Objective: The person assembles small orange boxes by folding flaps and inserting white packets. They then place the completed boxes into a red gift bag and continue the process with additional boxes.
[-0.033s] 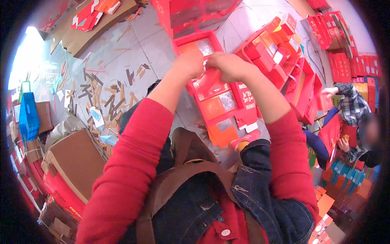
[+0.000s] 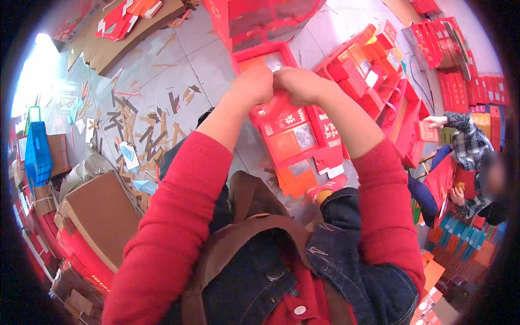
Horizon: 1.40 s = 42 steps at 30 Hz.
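Both my hands meet, closed, over a long red gift box (image 2: 279,119). My left hand (image 2: 252,87) has its fingers curled in, their tips turned away from view. Against it presses my right hand (image 2: 302,85), also with bent fingers. Whatever they pinch between them is hidden. Beyond the hands lies a red tray (image 2: 236,63) with an orange and silvery panel inside. Nearer me, the box bears orange packs with silvery windows (image 2: 305,135). A red printed carton (image 2: 331,138) lies along its right side.
Red trays with small boxes (image 2: 355,73) stand to the right. A co-worker in a checked sleeve (image 2: 470,138) holds a small red box (image 2: 427,131). Cardboard scraps (image 2: 130,127) litter the tiled floor. A brown carton (image 2: 103,216) stands at left, a large red box (image 2: 265,24) ahead.
My hands have drawn closer together, and the gap between them has closed. The co-worker's hand has moved slightly left, with a small red box now visible in it.
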### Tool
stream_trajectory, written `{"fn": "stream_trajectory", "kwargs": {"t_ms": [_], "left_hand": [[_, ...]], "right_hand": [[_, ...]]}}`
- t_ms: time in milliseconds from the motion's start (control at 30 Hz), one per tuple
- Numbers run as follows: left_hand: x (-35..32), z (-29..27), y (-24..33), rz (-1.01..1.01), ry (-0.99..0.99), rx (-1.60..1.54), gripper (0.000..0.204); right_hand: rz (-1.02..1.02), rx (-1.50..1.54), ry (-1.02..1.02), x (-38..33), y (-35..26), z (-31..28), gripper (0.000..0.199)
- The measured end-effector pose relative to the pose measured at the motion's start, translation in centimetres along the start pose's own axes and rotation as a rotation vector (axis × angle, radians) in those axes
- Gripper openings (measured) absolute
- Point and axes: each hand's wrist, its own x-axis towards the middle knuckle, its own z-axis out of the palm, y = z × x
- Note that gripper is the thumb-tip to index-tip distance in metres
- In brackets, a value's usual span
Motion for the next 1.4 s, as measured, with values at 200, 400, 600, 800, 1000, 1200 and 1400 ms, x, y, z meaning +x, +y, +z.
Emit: {"fn": "stream_trajectory", "kwargs": {"t_ms": [200,400,600,800,1000,1200,1400], "left_hand": [[-1.1,-4.0,-2.0,-0.027,-0.077,0.022,0.029],[-1.9,-5.7,-1.6,-0.024,-0.039,-0.022,0.022],[-0.7,-3.3,-3.1,-0.071,0.017,0.069,0.027],[-0.9,-4.3,-2.1,-0.015,-0.024,0.087,0.029],[-1.5,-5.2,-1.6,-0.157,-0.030,0.059,0.031],[-1.2,-4.5,-1.9,-0.020,0.030,0.081,0.032],[-0.2,-3.6,-2.6,-0.066,0.010,0.056,0.019]], "right_hand": [[0.205,-0.228,-0.724,9.7,0.9,3.6,0.032],[0.149,-0.153,-0.103,8.2,-1.1,6.9,0.056],[0.251,0.022,0.140,2.4,-0.4,9.6,0.104],[0.222,-0.123,0.010,5.0,2.8,6.7,0.106],[0.236,-0.256,-0.013,4.3,3.1,7.9,0.101],[0.239,-0.132,0.075,5.1,3.8,12.9,0.094],[0.354,0.227,0.624,-0.2,1.6,11.3,0.078]]}}
